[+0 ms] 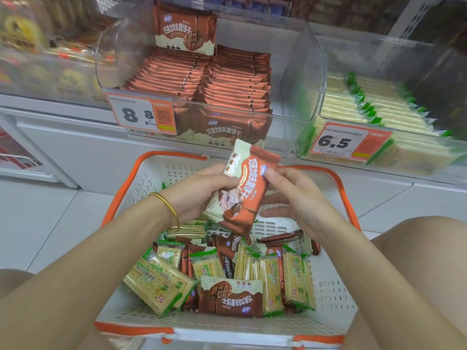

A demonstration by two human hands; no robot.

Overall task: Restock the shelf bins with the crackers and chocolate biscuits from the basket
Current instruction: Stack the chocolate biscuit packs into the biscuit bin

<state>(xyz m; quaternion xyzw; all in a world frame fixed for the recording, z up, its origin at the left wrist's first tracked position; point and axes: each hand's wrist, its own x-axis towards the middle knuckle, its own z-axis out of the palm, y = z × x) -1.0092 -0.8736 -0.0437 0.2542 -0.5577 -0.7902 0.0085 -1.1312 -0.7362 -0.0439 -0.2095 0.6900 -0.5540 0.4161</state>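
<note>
My left hand (199,192) grips a small stack of brown chocolate biscuit packs (249,188) above the white basket (151,188). My right hand (290,195) pinches the top edge of the same stack with thumb and fingers. Below them the basket holds several green-edged cracker packs (161,281) mixed with more brown chocolate biscuit packs (231,298). Straight ahead, a clear shelf bin (295,79) is filled with rows of brown packs. To its right, another clear bin (313,114) holds rows of cracker packs (364,107).
Orange price tags reading 8.8 (142,114) and 6.5 (350,142) hang on the bin fronts. A blurred bin with yellow goods (38,59) stands at the left. The basket's orange handles (338,183) arch on both sides. White floor tiles (50,210) lie beneath.
</note>
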